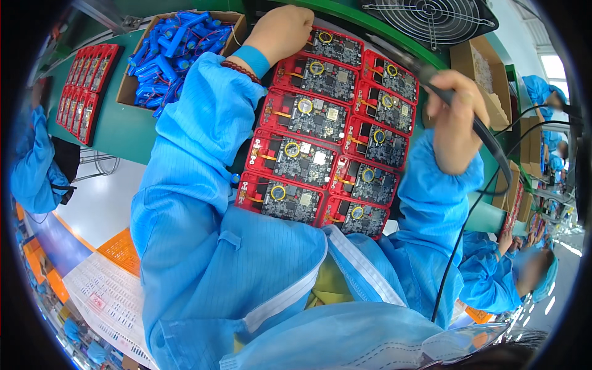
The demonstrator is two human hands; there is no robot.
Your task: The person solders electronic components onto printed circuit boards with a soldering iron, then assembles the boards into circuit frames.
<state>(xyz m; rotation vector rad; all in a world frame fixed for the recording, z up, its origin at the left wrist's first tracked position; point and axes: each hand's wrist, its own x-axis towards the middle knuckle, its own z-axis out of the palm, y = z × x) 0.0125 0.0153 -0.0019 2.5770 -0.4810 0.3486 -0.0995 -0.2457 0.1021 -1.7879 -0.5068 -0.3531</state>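
In front of me lies a red tray (340, 143) with two columns of black circuit boards, each board marked by a yellow-ringed round part. My left hand (280, 29) is at the tray's far left corner, beside the farthest circuit board (336, 47) of the left column. Its fingers are curled together, and whatever they pinch is hidden. In my right hand (455, 117) is a soldering iron (439, 91), held above the tray's far right corner. Its thin metal end points to the far left, over the back edge of the tray, apart from the left fingers.
A cardboard box of blue wired battery cells (169, 58) stands left of the tray. Farther left is another red tray of boards (86, 92). A fan (431, 21) sits at the back, beside a cardboard box (484, 77). Black cable (459, 240) hangs at right. Co-workers (496, 271) sit nearby.
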